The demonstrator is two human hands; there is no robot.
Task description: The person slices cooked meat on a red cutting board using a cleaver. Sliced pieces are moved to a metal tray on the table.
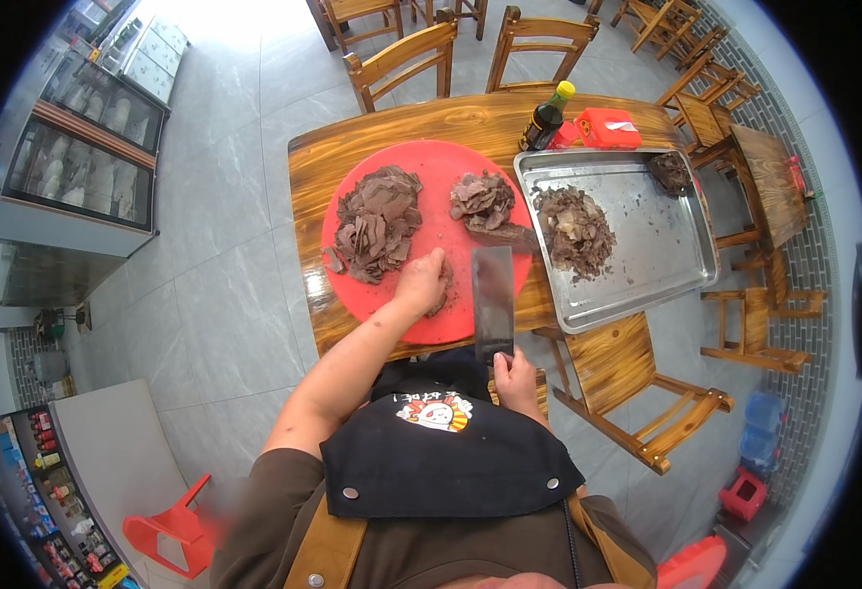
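Note:
A round red cutting board (pixel 431 162) lies on the wooden table (pixel 313 169). My left hand (pixel 421 283) is closed over a piece of dark cooked meat (pixel 443 293) near the board's lower middle; the hand partly hides it. In my right hand (pixel 513 375) is the handle of a cleaver (pixel 493 302), its broad blade over the board's right edge. A large pile of sliced meat (pixel 379 221) covers the board's left part. At the upper right are a smaller pile of slices (pixel 482 199) and a dark chunk of meat (pixel 503 235).
Right of the board, a metal tray (pixel 644 283) holds meat scraps (pixel 574 232) and a dark chunk (pixel 670 174). Behind it stand a sauce bottle (pixel 545 121) and a red tissue box (pixel 608 129). Wooden chairs (pixel 615 361) surround the table.

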